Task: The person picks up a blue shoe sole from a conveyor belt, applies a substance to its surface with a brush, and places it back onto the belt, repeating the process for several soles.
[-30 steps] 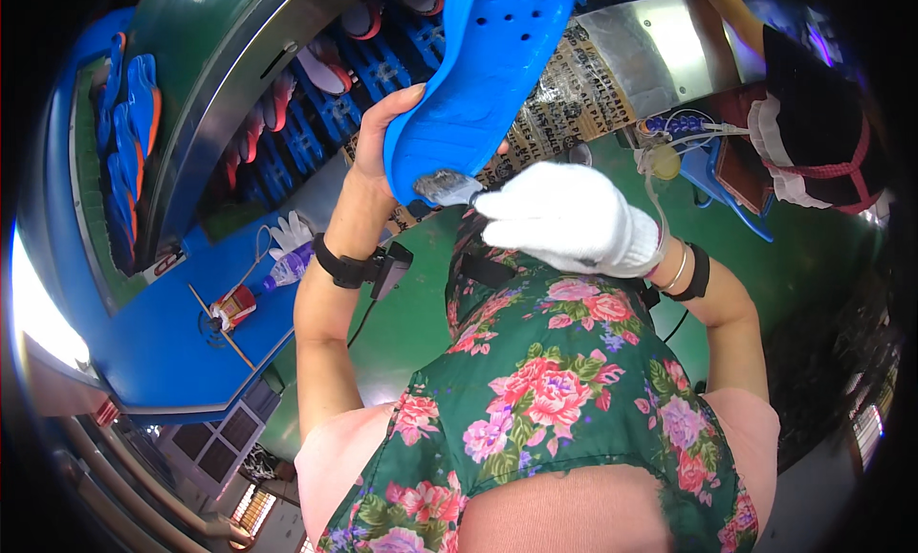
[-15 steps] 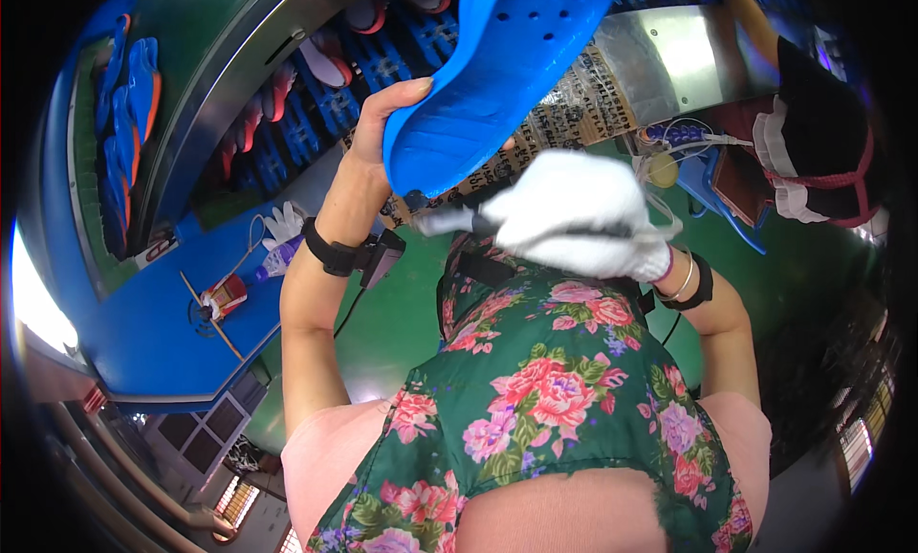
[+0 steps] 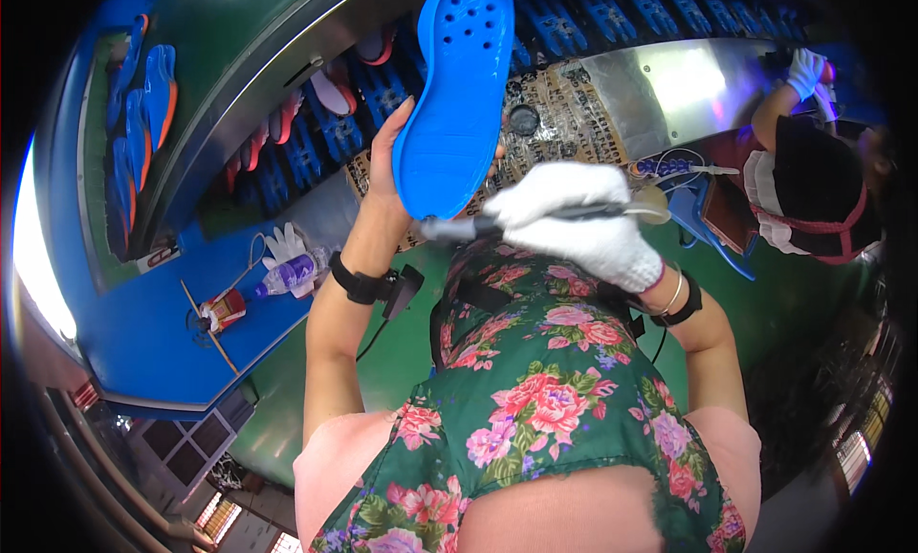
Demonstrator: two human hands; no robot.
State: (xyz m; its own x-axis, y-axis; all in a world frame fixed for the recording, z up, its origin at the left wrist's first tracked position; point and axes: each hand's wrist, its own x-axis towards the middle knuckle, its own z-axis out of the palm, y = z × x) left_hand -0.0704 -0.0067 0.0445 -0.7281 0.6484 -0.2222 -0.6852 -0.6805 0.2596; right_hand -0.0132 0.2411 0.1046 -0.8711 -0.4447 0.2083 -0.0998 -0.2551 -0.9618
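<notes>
My left hand, which is bare, holds up a bright blue shoe sole by its heel half. The sole stands nearly upright, with a cluster of round holes at its far end. Fingers show at both of its edges; the rest of the hand is behind it. In a white knitted glove, my right hand grips a slim grey-and-black pen-shaped tool. Blurred by motion, its tip lies close to the heel end of the sole; I cannot tell whether they touch.
Ahead, a curved conveyor carries blue holders and several shoe parts. A taped cardboard sheet lies on the metal edge, bearing a dark round piece. A blue table at left holds a purple-labelled bottle. Another person works at right.
The sole has swung more upright, its far end moving left and its face turning toward me. My right hand has dropped slightly with the tool. A co-worker's gloved hand has appeared at right.
</notes>
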